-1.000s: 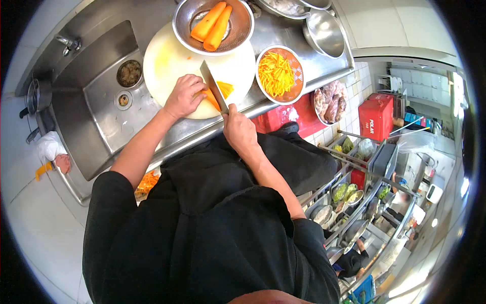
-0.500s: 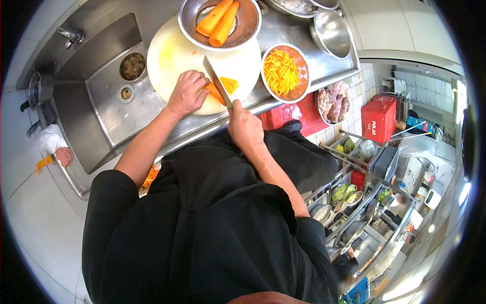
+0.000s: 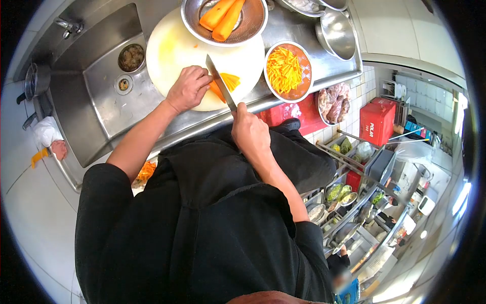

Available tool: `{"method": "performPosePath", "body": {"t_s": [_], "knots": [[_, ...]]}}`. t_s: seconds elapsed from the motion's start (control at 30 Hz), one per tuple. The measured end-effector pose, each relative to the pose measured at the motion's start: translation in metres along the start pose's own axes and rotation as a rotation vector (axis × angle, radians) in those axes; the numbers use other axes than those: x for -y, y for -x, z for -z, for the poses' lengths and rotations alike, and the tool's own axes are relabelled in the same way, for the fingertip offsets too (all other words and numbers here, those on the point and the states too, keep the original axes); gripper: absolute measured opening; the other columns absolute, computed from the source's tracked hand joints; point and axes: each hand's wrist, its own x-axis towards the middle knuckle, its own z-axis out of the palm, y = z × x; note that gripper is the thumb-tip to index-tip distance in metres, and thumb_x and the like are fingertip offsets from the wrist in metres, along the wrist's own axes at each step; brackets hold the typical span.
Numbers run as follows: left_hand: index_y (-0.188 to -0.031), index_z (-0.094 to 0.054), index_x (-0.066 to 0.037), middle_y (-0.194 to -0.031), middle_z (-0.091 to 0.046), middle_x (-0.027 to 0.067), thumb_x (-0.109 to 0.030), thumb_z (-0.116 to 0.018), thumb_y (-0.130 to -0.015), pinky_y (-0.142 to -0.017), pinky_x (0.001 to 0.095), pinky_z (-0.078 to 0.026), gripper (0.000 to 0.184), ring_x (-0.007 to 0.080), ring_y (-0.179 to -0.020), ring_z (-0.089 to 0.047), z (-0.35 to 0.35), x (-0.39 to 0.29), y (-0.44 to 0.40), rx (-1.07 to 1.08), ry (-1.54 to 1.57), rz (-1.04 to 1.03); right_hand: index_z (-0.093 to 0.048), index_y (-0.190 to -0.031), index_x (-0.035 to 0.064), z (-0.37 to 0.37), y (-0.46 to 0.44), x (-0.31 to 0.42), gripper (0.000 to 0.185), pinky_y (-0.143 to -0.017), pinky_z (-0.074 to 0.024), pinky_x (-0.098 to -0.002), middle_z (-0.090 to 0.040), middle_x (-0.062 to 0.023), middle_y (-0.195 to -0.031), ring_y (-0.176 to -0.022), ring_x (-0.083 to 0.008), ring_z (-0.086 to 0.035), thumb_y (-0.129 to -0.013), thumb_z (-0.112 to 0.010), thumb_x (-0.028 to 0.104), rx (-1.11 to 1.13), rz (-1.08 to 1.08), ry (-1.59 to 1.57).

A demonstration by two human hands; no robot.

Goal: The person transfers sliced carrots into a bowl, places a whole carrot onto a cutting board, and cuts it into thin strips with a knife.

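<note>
A round white cutting board lies at the sink's edge. My left hand is closed with bent fingers on a piece of carrot at the board's near side. My right hand grips the handle of a knife, whose blade lies against the carrot. Cut carrot slices fan out on the blade's right. Two peeled carrots rest in a metal bowl over the board's far edge. Carrot strips fill a bowl on the right.
The metal sink with its faucet is at the left. An empty metal bowl stands at the back right. Below the counter is a container of raw meat. A red box and crowded shelving stand farther right, with another person partly visible.
The view has shifted slightly. My right hand and the knife handle have moved a little to the right and down relative to the board, while my left hand stays on the carrot.
</note>
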Motion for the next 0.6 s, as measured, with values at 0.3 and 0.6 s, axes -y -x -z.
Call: {"method": "performPosePath", "body": {"t_s": [0.3, 0.6], "knots": [[-0.106, -0.068, -0.002, -0.108, -0.061, 0.0132, -0.004, -0.071, -0.082, -0.099, 0.0438, -0.045, 0.024, 0.0335, -0.109, -0.060, 0.001, 0.002, -0.001, 0.006, 0.022, -0.001, -0.054, -0.100, 0.0011, 0.017, 0.019, 0.001, 0.009, -0.063, -0.0588, -0.0530, -0.071, -0.0231, -0.074, -0.070, -0.0417, -0.073, -0.098, -0.055, 0.010, 0.064, 0.008, 0.050], [-0.103, -0.068, -0.003, -0.104, -0.062, 0.0112, -0.006, -0.072, -0.082, -0.096, 0.0426, -0.046, 0.022, 0.0317, -0.106, -0.060, -0.001, 0.000, -0.003, -0.018, 0.005, 0.004, -0.054, -0.101, -0.0007, -0.040, -0.016, -0.005, 0.021, -0.069, -0.0571, -0.0573, -0.069, -0.0282, -0.074, -0.075, -0.0468, -0.072, -0.101, -0.060, 0.020, 0.044, -0.050, -0.036]]}}
